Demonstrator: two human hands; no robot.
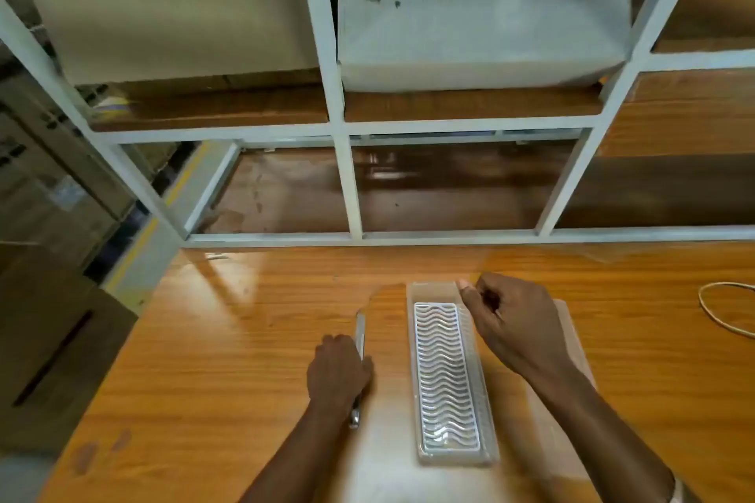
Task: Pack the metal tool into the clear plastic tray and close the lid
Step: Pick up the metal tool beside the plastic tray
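Note:
A long clear plastic tray (433,292) lies lengthwise on the wooden table, in front of me. Inside it rests the metal tool (445,376), a flat silvery plate with wavy ridges. My right hand (514,327) is at the tray's far right corner, its fingers pinched on the rim. A clear flat sheet (572,343), perhaps the open lid, spreads to the tray's right under my forearm. My left hand (339,372) is left of the tray, closed around a thin silvery strip (360,329) that points away from me. What that strip is, I cannot tell.
A white metal shelf frame (347,184) stands along the table's far edge, with a white and dark blue box (482,29) on its upper shelf. A pale cord loop (719,312) lies at the right. The table's left edge (118,343) drops off beside cardboard boxes (49,339).

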